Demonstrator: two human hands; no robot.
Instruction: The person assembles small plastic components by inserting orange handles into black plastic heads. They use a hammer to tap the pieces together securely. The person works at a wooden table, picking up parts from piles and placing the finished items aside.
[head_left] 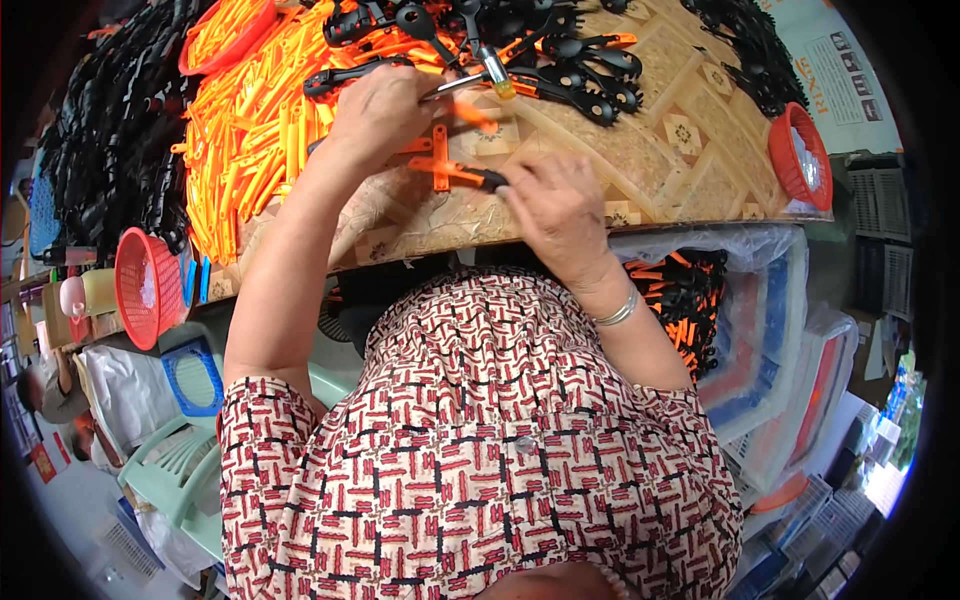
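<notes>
My left hand (378, 112) is closed around the handle of a small hammer (494, 70), which has a silver head and a yellowish face. The hammer is raised over the near edge of the patterned table. My right hand (562, 208) pinches the black end of an orange-and-black utensil handle (468, 174), slightly blurred. It points left, over or touching an upright orange strip (440, 143) near the table edge. An orange blur lies just below the hammer head. Orange handle pieces (255, 140) are heaped left of my left hand. Black kitchen utensils (590, 80) lie beyond my hands.
Black parts (110, 130) are piled far left. Red baskets stand at the left (150, 288), back left (232, 35) and right (800, 157). Below the table's right side, a plastic-lined crate (765, 335) holds orange-and-black pieces. A pale green chair (170, 475) stands lower left.
</notes>
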